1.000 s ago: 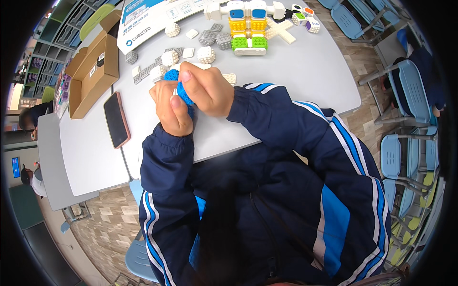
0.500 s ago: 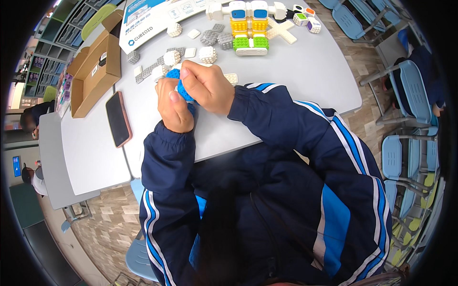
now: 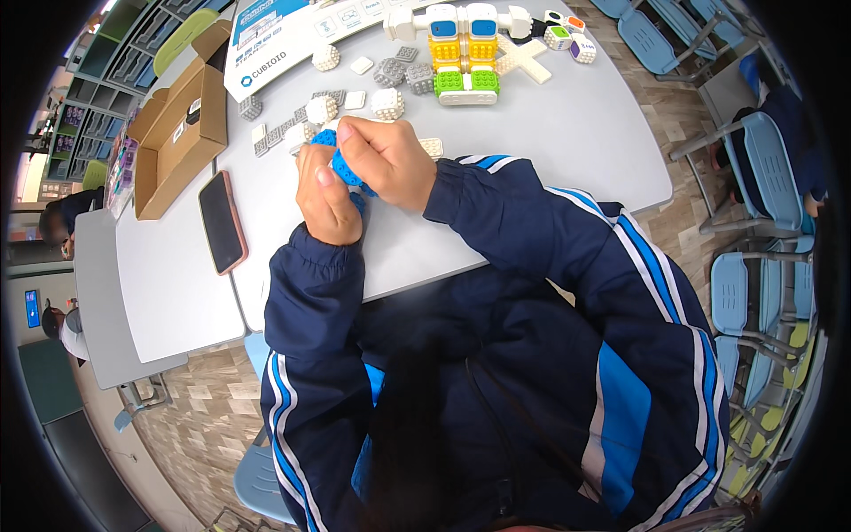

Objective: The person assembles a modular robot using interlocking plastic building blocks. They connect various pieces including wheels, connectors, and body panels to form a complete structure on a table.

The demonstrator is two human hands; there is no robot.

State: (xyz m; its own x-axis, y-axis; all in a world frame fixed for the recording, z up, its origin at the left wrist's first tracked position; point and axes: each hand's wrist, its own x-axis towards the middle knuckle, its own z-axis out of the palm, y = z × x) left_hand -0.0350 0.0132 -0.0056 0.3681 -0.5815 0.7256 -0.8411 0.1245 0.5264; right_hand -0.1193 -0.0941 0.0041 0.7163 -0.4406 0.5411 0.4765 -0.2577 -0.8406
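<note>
Since a second ago both hands have stayed clasped on the blue studded plastic block piece. Far left of the hands, the open brown cardboard box holds small white pieces. The left hand grips the piece's lower end, the right hand pinches its top; its long axis runs diagonally over the grey tabletop.

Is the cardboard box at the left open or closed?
Open: the cardboard box has its flaps spread outward, and small items show inside.
</note>
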